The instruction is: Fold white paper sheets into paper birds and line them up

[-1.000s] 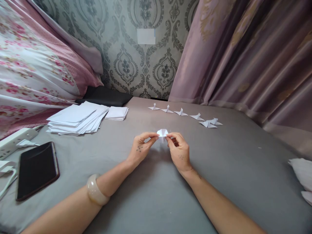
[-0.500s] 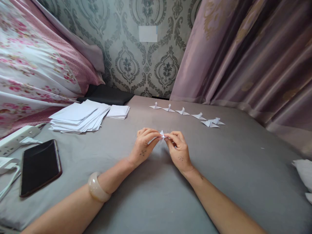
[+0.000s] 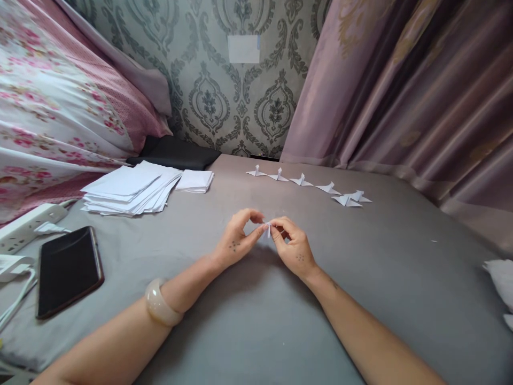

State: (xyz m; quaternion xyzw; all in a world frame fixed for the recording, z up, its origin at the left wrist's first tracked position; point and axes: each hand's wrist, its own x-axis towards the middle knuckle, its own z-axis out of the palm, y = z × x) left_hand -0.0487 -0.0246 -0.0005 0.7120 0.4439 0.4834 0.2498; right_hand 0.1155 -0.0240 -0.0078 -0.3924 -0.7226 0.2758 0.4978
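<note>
A small piece of folded white paper is held between my two hands, just above the grey sheet. My left hand pinches its left side, the thumb on the paper and the index finger curved above. On the other side, my right hand grips the paper between thumb and fingers. Much of the paper is hidden by the fingertips. Beyond my hands stand several folded paper cranes in a slanting row, wings spread.
At the left lie a stack of white paper sheets and a smaller stack of paper squares. Nearer are a black phone and a white power strip with plugs. A purple curtain hangs at the right.
The folded paper has turned; its upright point no longer shows and a flap hangs down. My left index finger has lifted and bent. The view has tilted slightly.
</note>
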